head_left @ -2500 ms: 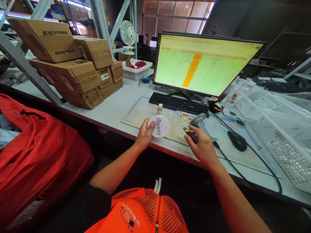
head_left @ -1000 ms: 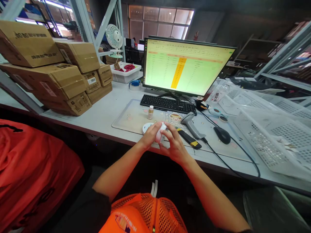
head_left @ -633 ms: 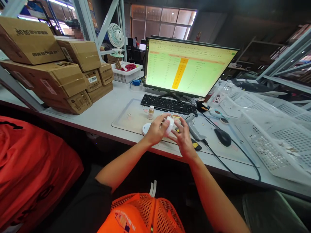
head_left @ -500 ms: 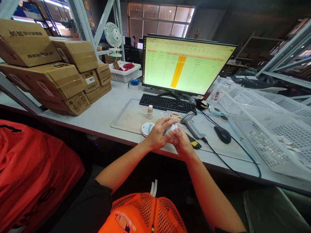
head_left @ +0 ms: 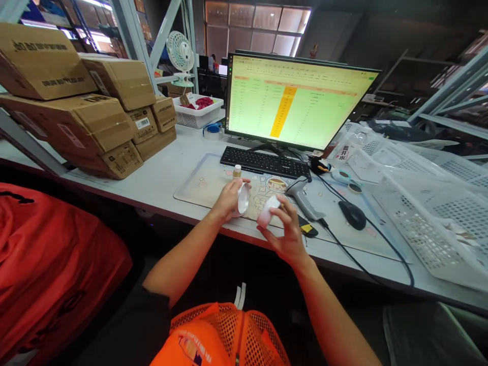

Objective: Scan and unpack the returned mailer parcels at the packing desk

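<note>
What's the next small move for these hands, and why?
Probably have the right hand turn its pinkish-white piece into fuller view: the left hand holds a hollow white piece, open side showing, while the other's inside isn't clear.

"How is the left hand (head_left: 227,199) held?"

"Curled in a grip, its back towards the head camera, one finger reaching out to the right."

"And the right hand (head_left: 287,231)?"

"Raised and pinching, thumb (head_left: 268,236) low, bent fingers above it. The two hands sit apart."

"The arms?"

"Bare: the left forearm (head_left: 188,259) slants forward and right, the right forearm (head_left: 333,305) forward and left."
</note>
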Demonstrator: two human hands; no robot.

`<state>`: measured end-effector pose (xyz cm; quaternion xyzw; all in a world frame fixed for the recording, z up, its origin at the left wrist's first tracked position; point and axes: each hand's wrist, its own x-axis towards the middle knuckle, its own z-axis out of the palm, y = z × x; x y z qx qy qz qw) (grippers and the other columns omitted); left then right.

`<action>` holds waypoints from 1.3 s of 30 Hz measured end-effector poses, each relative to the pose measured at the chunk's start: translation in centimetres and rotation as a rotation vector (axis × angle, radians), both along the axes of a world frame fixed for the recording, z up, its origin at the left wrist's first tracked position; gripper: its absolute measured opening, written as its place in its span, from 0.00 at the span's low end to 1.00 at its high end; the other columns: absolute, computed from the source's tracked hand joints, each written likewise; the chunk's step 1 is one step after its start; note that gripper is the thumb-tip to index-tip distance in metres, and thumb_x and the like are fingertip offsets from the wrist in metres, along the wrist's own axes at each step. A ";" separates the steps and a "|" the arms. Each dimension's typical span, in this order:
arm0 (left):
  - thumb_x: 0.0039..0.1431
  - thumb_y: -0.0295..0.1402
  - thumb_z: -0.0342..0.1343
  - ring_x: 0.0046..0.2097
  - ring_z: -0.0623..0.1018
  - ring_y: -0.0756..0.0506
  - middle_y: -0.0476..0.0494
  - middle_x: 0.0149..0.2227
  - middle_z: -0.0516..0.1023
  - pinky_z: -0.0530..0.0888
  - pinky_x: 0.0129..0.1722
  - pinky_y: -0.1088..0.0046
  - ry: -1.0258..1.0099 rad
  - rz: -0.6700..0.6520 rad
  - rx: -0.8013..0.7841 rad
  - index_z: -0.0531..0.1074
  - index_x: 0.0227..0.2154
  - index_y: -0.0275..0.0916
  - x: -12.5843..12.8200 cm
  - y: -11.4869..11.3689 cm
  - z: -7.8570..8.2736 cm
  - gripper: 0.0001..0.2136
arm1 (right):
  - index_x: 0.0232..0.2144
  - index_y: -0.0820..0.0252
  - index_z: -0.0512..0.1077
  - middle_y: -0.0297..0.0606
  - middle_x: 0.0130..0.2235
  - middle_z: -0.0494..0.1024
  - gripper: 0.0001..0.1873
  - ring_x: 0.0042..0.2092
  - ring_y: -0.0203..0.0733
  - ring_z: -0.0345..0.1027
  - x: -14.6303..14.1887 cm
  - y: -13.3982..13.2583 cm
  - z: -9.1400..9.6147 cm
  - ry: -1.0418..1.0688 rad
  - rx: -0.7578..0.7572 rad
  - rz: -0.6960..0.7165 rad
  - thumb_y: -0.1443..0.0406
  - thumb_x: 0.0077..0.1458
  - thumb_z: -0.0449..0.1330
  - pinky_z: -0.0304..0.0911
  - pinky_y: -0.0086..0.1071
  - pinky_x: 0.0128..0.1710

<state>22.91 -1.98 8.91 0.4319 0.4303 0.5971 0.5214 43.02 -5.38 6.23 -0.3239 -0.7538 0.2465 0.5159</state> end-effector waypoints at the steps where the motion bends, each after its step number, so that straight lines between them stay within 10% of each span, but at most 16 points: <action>1: 0.69 0.47 0.50 0.39 0.80 0.44 0.39 0.42 0.82 0.76 0.38 0.68 0.015 0.008 0.046 0.75 0.47 0.38 -0.4 -0.2 0.2 0.18 | 0.55 0.43 0.71 0.43 0.67 0.66 0.32 0.69 0.60 0.59 0.3 -0.1 0.2 0.100 -0.112 0.019 0.57 0.50 0.76 0.60 0.60 0.67; 6: 0.73 0.46 0.47 0.59 0.77 0.38 0.36 0.54 0.80 0.73 0.59 0.58 0.259 -0.136 0.381 0.74 0.40 0.40 -0.1 -2.6 0.9 0.17 | 0.63 0.43 0.64 0.44 0.67 0.67 0.44 0.66 0.60 0.63 0.4 -0.4 1.0 0.551 -0.607 0.262 0.37 0.50 0.68 0.73 0.54 0.55; 15: 0.68 0.40 0.60 0.61 0.75 0.34 0.37 0.65 0.70 0.73 0.61 0.49 1.050 -0.299 0.700 0.77 0.41 0.42 -0.9 -4.4 3.4 0.07 | 0.62 0.44 0.69 0.42 0.61 0.74 0.44 0.57 0.54 0.72 0.5 -0.8 1.5 0.369 -0.550 0.240 0.45 0.46 0.77 0.75 0.45 0.51; 29: 0.72 0.49 0.52 0.59 0.77 0.37 0.34 0.58 0.76 0.75 0.60 0.57 0.476 -0.188 0.718 0.79 0.49 0.40 -3.2 -4.3 -0.5 0.20 | 0.59 0.53 0.74 0.47 0.60 0.76 0.46 0.61 0.63 0.70 0.7 -2.8 3.3 0.423 -0.678 0.249 0.31 0.51 0.64 0.70 0.52 0.59; 39: 0.68 0.31 0.54 0.65 0.68 0.32 0.38 0.59 0.76 0.70 0.64 0.45 1.151 -0.064 0.907 0.78 0.43 0.43 -1.8 -7.0 2.4 0.08 | 0.52 0.51 0.76 0.43 0.47 0.80 0.40 0.46 0.54 0.76 -0.1 -3.2 4.8 0.224 -0.568 0.151 0.36 0.46 0.72 0.77 0.40 0.37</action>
